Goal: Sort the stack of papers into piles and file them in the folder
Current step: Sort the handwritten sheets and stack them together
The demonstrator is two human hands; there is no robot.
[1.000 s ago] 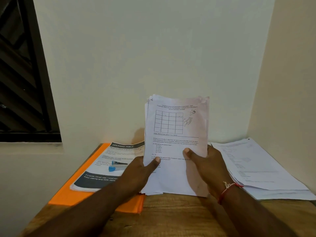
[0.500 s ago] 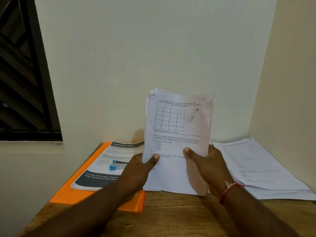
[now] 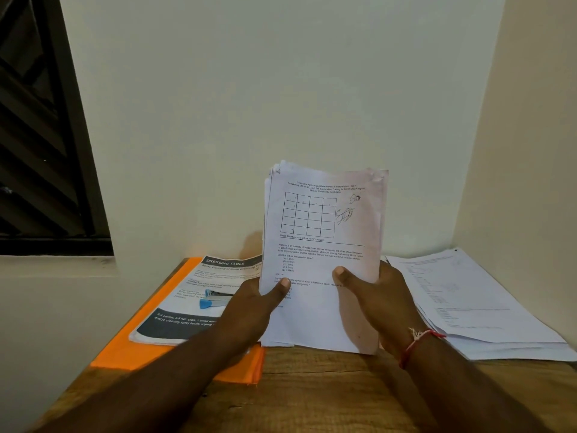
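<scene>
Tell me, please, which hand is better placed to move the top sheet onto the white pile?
Likely the right: the right hand grips the stack beside the white pile, while the left hand sits on the far side, over the folder, and can hold the rest.

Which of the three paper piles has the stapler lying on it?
The left pile, headed DRESSING TABLE, on the orange folder: the blue stapler rests on it. The right pile carries nothing; the third stack is gripped by left hand and right hand.
</scene>
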